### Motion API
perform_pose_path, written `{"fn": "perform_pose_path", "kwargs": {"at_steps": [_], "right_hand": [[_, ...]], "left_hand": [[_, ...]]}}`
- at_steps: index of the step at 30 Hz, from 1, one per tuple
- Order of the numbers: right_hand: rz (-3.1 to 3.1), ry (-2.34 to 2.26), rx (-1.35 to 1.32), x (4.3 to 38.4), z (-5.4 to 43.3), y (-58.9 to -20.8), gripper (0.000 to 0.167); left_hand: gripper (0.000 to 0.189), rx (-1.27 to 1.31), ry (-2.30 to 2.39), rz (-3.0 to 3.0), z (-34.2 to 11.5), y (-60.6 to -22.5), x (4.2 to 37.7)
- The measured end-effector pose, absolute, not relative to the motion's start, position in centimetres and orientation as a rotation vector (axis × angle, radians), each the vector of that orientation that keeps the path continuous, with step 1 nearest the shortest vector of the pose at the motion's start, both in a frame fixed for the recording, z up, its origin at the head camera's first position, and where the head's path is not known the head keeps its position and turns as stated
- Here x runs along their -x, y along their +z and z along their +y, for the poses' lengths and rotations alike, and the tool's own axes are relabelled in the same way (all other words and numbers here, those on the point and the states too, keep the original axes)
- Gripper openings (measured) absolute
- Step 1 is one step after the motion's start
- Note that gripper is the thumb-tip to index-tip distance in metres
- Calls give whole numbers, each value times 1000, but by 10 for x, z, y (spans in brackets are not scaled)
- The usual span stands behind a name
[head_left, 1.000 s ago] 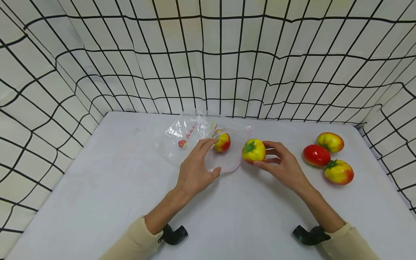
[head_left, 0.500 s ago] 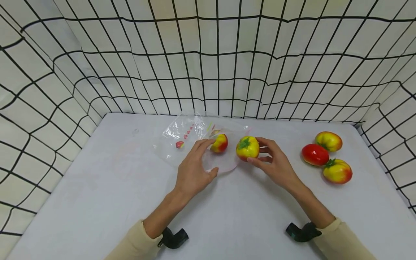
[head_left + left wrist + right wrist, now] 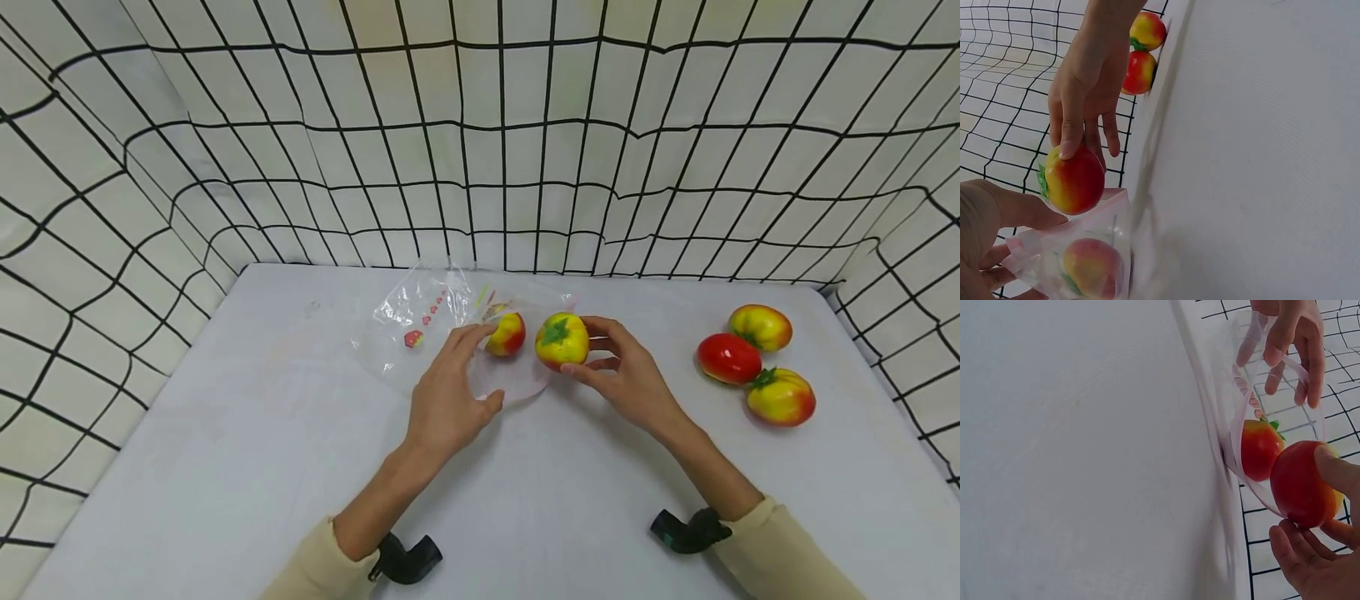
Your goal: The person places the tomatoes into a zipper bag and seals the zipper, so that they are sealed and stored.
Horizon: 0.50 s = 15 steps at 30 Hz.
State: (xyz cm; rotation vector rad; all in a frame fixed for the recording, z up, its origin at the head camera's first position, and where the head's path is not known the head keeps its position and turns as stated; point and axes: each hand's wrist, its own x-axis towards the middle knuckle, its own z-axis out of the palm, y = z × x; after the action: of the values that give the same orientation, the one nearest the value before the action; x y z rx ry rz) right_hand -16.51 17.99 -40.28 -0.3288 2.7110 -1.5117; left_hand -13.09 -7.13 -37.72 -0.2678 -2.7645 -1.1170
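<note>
In the head view, my right hand [image 3: 630,379] holds a yellow-red toy fruit with a green leafy top [image 3: 562,342], fingers behind and thumb in front. The clear plastic bag [image 3: 397,362] has a pink rim and small red prints. One similar fruit [image 3: 507,336] lies inside it. My left hand [image 3: 448,404] is at the mouth of the bag with thumb and fingers spread apart. The right wrist view shows the bag's mouth [image 3: 1240,415] standing wide, the held fruit [image 3: 1304,481] right at its rim. Some left fingertips are behind the film.
Two more yellow-red fruits [image 3: 761,327] [image 3: 782,397] and a glossy red one [image 3: 729,358] sit together at the right of the white table [image 3: 262,433]. Black netting [image 3: 502,183] over pale walls encloses the back and both sides.
My right hand has carried the fruit leftward, closer to the bag and the fruit in it. The left hand stays nearly in place at the bag's mouth.
</note>
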Motion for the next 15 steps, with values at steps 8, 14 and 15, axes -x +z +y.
{"fn": "perform_pose_path", "kwargs": {"at_steps": [8,14,15], "right_hand": [[2733,-1499,317,168,172,-404,74],[2736,-1509,291,168,168,-404,74],[2737,-1510,289,168,167,-404,75]], "left_hand": [[77,259,-1154,-2749,-71,-376,128],[77,256,-1158,-2745,-71,-374,128],[77,253,-1159,-2747,-71,-374,127]]}}
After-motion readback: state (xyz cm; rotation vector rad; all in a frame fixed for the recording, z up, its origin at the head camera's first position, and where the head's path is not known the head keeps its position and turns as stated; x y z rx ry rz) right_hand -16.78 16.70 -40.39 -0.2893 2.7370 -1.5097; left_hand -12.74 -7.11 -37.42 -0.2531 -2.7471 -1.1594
